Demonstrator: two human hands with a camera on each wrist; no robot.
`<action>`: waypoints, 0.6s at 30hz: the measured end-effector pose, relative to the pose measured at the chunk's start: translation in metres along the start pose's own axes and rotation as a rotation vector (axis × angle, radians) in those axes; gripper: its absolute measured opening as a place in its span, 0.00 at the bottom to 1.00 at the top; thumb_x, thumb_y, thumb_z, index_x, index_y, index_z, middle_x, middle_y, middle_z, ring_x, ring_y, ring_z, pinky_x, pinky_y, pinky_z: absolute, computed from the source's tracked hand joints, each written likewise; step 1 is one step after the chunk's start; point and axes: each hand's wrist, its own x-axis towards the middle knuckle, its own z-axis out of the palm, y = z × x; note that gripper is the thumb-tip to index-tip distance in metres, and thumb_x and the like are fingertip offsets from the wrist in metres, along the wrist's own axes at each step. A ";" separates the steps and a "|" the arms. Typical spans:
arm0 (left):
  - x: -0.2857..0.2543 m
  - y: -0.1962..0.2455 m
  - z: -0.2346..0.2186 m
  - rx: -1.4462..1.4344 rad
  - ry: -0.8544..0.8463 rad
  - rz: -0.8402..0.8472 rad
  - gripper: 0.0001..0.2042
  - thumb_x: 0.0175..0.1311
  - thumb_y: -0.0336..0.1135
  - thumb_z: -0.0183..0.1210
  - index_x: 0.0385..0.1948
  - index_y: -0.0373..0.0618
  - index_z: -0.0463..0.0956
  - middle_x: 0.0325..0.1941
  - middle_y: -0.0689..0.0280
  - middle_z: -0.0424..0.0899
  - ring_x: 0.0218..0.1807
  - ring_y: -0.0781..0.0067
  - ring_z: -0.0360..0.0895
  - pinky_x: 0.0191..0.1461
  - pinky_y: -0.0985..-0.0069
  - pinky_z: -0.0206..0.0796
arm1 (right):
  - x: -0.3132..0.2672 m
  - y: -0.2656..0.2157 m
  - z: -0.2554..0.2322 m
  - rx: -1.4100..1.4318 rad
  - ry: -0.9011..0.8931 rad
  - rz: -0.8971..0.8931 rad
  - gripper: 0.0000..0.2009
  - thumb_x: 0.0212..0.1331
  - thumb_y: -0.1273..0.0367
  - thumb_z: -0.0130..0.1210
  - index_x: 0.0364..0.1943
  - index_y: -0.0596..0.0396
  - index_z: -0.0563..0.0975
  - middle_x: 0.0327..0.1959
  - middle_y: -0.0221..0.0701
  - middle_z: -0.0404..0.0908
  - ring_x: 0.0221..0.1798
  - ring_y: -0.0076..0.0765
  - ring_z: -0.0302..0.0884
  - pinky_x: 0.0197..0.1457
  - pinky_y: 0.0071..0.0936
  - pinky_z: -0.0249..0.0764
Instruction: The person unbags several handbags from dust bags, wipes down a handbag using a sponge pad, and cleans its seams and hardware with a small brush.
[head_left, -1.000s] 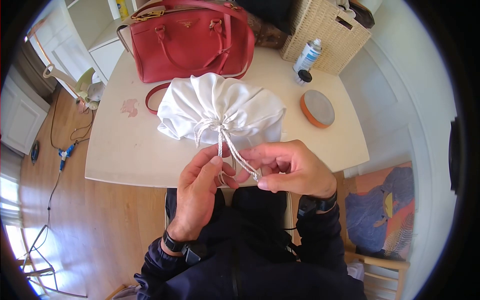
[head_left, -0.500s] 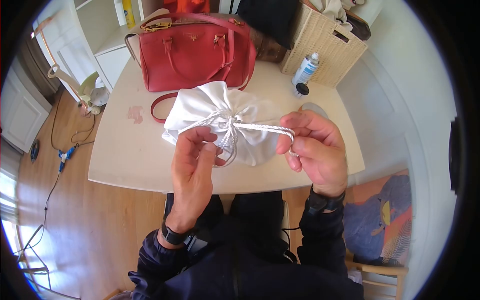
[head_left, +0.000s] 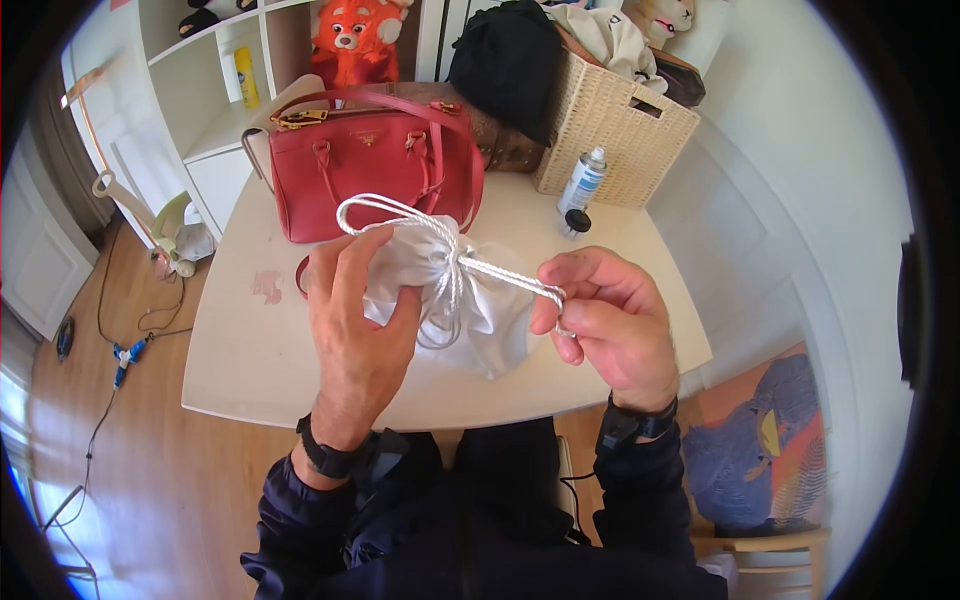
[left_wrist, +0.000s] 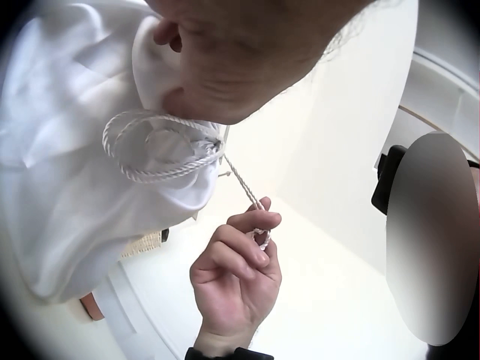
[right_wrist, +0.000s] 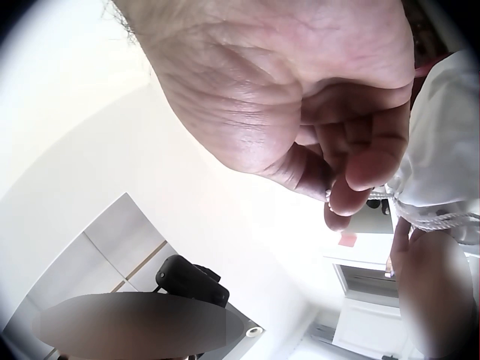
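A white satin drawstring bag (head_left: 497,322) is over the table in front of the person, its neck gathered by a twisted white cord (head_left: 505,276). My left hand (head_left: 350,335) holds the bag's left side, thumb and curled fingers about a fold of the cloth. A loop of the cord arches over that hand's fingers, and further strands hang down over the bag. My right hand (head_left: 625,330) pinches the knotted cord end between thumb and fingers. Between this hand and the neck, the cord runs straight. In the left wrist view the right hand (left_wrist: 236,274) shows below the bag.
Behind the bag stands a red handbag (head_left: 370,170) on the pale table (head_left: 245,370). At the back right are a wicker basket (head_left: 610,130), a spray can (head_left: 582,180) and a small black-topped brush (head_left: 576,222). White shelves (head_left: 215,125) hold a red plush toy (head_left: 355,45).
The right hand has drawn the cord end out to the right. My left hand has gone from the cord to the bag's left side. The head view has tilted upward.
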 end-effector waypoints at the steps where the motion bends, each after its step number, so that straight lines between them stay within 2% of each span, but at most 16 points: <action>1: 0.003 -0.001 0.000 0.032 0.013 0.039 0.28 0.55 0.20 0.69 0.62 0.45 0.81 0.56 0.58 0.82 0.58 0.53 0.78 0.65 0.58 0.70 | 0.000 0.001 0.000 0.009 -0.013 -0.003 0.17 0.71 0.79 0.56 0.61 0.62 0.82 0.43 0.41 0.90 0.30 0.22 0.77 0.34 0.21 0.74; 5: 0.011 -0.003 -0.004 0.111 -0.046 0.159 0.30 0.52 0.21 0.70 0.62 0.44 0.80 0.59 0.58 0.83 0.63 0.49 0.77 0.71 0.55 0.66 | -0.005 0.001 -0.001 0.009 -0.004 -0.007 0.16 0.72 0.79 0.56 0.61 0.62 0.82 0.43 0.42 0.90 0.30 0.21 0.77 0.35 0.22 0.74; 7: 0.014 -0.004 -0.008 0.010 -0.184 0.132 0.29 0.53 0.21 0.71 0.62 0.43 0.80 0.62 0.58 0.82 0.65 0.50 0.78 0.71 0.60 0.69 | -0.006 0.001 -0.002 0.023 -0.015 -0.009 0.17 0.72 0.79 0.56 0.62 0.62 0.82 0.43 0.42 0.90 0.30 0.21 0.77 0.35 0.22 0.74; 8: 0.015 -0.002 -0.011 0.009 -0.187 0.133 0.29 0.53 0.21 0.71 0.62 0.43 0.80 0.62 0.58 0.82 0.65 0.50 0.78 0.71 0.60 0.69 | -0.007 0.001 -0.002 0.023 -0.012 -0.010 0.17 0.72 0.79 0.56 0.62 0.62 0.82 0.43 0.42 0.90 0.30 0.21 0.77 0.35 0.22 0.74; 10: 0.017 0.002 -0.017 -0.065 -0.314 0.161 0.29 0.52 0.21 0.72 0.61 0.42 0.79 0.61 0.58 0.83 0.65 0.52 0.78 0.72 0.60 0.69 | -0.009 0.002 -0.003 0.031 0.013 -0.008 0.17 0.72 0.79 0.56 0.62 0.61 0.82 0.43 0.42 0.90 0.30 0.21 0.77 0.35 0.22 0.74; 13: 0.014 0.006 -0.018 -0.205 -0.298 0.209 0.26 0.53 0.20 0.71 0.59 0.41 0.80 0.60 0.57 0.83 0.62 0.53 0.80 0.70 0.62 0.71 | -0.010 0.004 -0.006 0.025 0.018 -0.015 0.17 0.72 0.79 0.56 0.62 0.61 0.82 0.44 0.43 0.90 0.30 0.21 0.77 0.35 0.22 0.74; 14: 0.013 0.004 -0.015 -0.206 -0.302 0.207 0.26 0.53 0.20 0.71 0.59 0.41 0.80 0.60 0.57 0.83 0.62 0.53 0.80 0.70 0.62 0.71 | -0.010 0.004 -0.007 0.027 0.021 -0.013 0.17 0.72 0.79 0.56 0.62 0.61 0.82 0.44 0.43 0.90 0.30 0.21 0.77 0.35 0.22 0.74; 16: 0.008 -0.004 -0.007 -0.177 -0.250 0.194 0.21 0.55 0.20 0.70 0.52 0.41 0.82 0.53 0.57 0.84 0.56 0.49 0.80 0.64 0.57 0.72 | -0.010 0.006 -0.008 0.055 0.001 -0.030 0.17 0.72 0.79 0.56 0.62 0.61 0.82 0.44 0.43 0.90 0.30 0.21 0.77 0.34 0.22 0.74; 18: 0.006 -0.006 -0.004 -0.140 -0.246 0.205 0.18 0.56 0.19 0.68 0.51 0.41 0.83 0.52 0.57 0.84 0.55 0.49 0.81 0.62 0.57 0.72 | -0.011 0.007 -0.007 0.057 -0.002 -0.028 0.17 0.72 0.79 0.55 0.62 0.61 0.82 0.44 0.43 0.90 0.30 0.22 0.77 0.34 0.22 0.74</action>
